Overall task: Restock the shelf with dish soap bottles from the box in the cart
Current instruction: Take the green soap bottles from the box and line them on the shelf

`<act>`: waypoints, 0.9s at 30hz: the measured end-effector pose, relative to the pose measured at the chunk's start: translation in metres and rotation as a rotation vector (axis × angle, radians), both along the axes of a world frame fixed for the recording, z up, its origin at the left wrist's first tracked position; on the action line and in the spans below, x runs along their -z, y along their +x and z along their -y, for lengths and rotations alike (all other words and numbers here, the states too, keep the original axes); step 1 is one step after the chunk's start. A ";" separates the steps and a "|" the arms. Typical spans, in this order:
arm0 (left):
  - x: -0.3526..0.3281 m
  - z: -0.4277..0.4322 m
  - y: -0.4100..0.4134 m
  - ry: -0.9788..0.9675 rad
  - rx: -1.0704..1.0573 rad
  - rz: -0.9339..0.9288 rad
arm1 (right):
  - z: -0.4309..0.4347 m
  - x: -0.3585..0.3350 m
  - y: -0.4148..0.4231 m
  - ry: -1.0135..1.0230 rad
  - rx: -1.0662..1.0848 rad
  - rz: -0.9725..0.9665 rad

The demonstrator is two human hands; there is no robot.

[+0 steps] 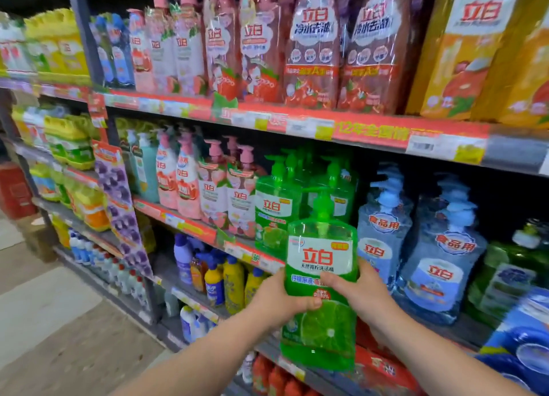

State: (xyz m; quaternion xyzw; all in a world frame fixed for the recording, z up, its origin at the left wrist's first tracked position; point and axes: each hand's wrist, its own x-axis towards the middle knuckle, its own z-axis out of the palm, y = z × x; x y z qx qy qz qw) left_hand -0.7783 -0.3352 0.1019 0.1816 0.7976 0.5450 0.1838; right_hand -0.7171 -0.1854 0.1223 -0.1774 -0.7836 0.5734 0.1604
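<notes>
While both hands grip the bottle (322, 256), left hand (282, 300) wrapped round its 9 o'clock edge with the thumb on front, right hand (359, 294) curled on the 3 o'clock edge, we hold it near upright, off the shelf (184, 223), in front of the green row (276, 208). We'd go label out, push toward 12, seat it flush with that row, clear of the blue bottles (383, 232) at 3 o'clock. It looks full of green liquid, pump on; blue bottles look full too; no box or cart in view
</notes>
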 end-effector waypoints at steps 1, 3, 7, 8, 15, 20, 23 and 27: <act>-0.002 -0.004 -0.014 -0.010 0.020 -0.022 | -0.002 -0.001 -0.009 0.008 0.031 -0.009; -0.007 -0.010 -0.045 -0.052 0.059 -0.082 | -0.004 -0.003 -0.029 0.040 0.099 -0.031; -0.015 -0.019 -0.098 -0.100 0.120 -0.164 | -0.004 -0.009 -0.065 0.100 0.216 -0.080; -0.016 -0.021 -0.109 -0.094 0.140 -0.169 | -0.004 -0.009 -0.073 0.111 0.246 -0.102; -0.025 -0.041 -0.154 -0.052 0.317 -0.225 | -0.001 -0.005 -0.102 0.173 0.426 -0.239; -0.042 -0.039 -0.179 -0.105 0.245 -0.670 | -0.013 -0.003 -0.121 0.214 0.482 -0.252; -0.052 -0.033 -0.194 -0.121 0.082 -1.217 | -0.021 -0.001 -0.132 0.217 0.489 -0.223; -0.054 -0.038 -0.214 -0.283 0.023 -1.450 | -0.026 0.012 -0.142 0.220 0.485 -0.202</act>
